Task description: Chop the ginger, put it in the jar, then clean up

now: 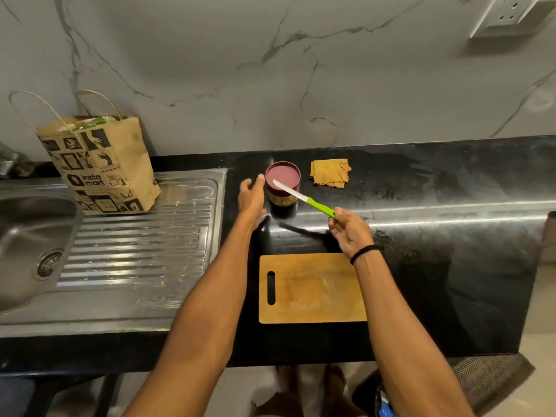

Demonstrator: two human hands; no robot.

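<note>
A jar (282,191) with a maroon lid stands on the black counter, behind the wooden chopping board (313,288). The board's top is bare, with a pale stain in the middle. My left hand (252,195) is open right beside the jar's left side, thumb near the lid; I cannot tell if it touches. My right hand (350,231) grips the green handle of a small knife (304,198), whose blade points up-left over the jar's lid. No ginger is visible.
A folded yellow cloth (330,172) lies right of the jar. A brown paper bag (99,164) stands on the steel draining board (135,248), with the sink bowl (27,248) at far left. The counter's front edge (301,361) runs below the board.
</note>
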